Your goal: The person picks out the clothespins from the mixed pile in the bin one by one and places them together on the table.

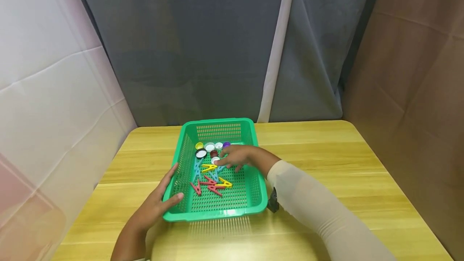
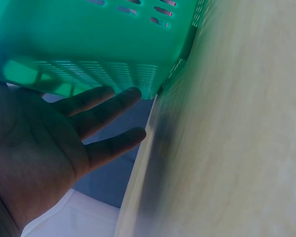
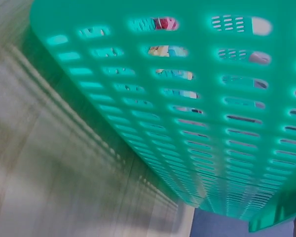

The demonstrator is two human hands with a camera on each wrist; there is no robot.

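- Location: green slotted basket (image 1: 217,214) stands on the wood-grain table (image 1: 326,148); 7 round caps lie grouped toward its far left part, with red clothespins (image 1: 197,190), yellow clothespins (image 1: 225,183) and blue clothespins (image 1: 215,177) nearer and partly overlapping.
- Risk, mixed pieces: the blue clothespins and 1 yellow clothespin lie just beside the near white cap (image 1: 215,159). A sideways sweep there would probably drag pegs in among the caps.
- Risk, snagging: overlapping peg legs could hook each other, or catch in the floor slots, so lifting 1 may bring up 2.
- Risk, rolling: the dark red cap (image 1: 214,154) and purple cap (image 1: 226,144) lie near the reaching fingers; a careless knuckle could scatter them.
- Risk, basket shift: the right forearm in its beige sleeve (image 1: 308,200) crosses beside the right wall. Leaning on that rim could slide or tip the basket if the other side is poorly braced.
- Grip, right hand (image 1: 237,156): inside the basket, digits loosely spread, nothing seen pinched. 1 tip is at the white cap; contact or mere overlap cannot be told.
- Grip, left hand (image 1: 154,208): at the left wall, fingers straight and fanned outside, thumb across the rim. Pressure cannot be judged.
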